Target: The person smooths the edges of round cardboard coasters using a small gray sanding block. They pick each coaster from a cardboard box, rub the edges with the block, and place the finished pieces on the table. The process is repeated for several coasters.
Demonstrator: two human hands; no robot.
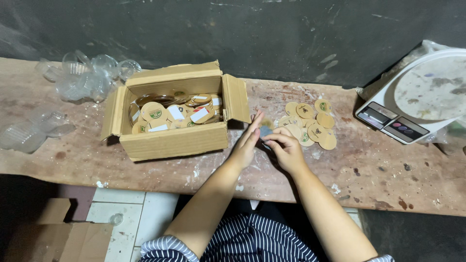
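On the worn tabletop (160, 170), between the open cardboard box (174, 140) of round seals and the loose pile of tan discs (310, 123), both hands meet. The left hand (246, 143) lies flat, fingers pressed together, against a small grey disc (265, 131); the right hand (286, 148) pinches that disc from the pile's side.

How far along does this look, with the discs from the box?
About a dozen round tan discs already lie spread on the wooden bench, right of the cardboard box. In hand: the left hand and right hand meet over a small grey piece, which the right hand seems to pinch. Left: the box is still well filled with discs. The scale holds nothing.
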